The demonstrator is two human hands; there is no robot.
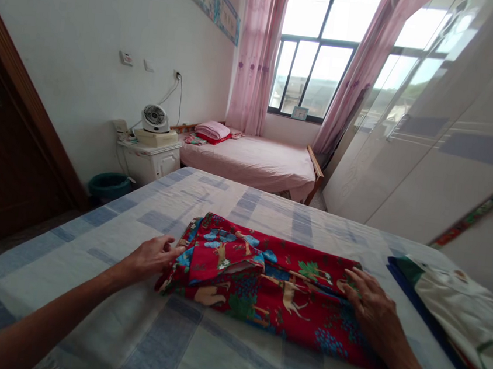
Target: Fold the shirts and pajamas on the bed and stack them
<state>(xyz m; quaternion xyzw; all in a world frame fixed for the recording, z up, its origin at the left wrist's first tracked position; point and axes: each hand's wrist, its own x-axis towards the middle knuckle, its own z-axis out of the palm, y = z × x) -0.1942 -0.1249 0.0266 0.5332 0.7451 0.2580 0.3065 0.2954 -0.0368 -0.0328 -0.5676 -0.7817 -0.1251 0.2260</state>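
The cloth lies folded on the sheet, and since your left hand and right hand rest at its two ends with fingers loosely open, you should smooth the flap evenly, without pulling.

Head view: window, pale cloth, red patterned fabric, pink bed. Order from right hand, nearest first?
Nearest to the right hand:
1. Red patterned fabric: at its fingers
2. Pale cloth: to its right
3. Pink bed: ahead, below window
4. Window: far wall
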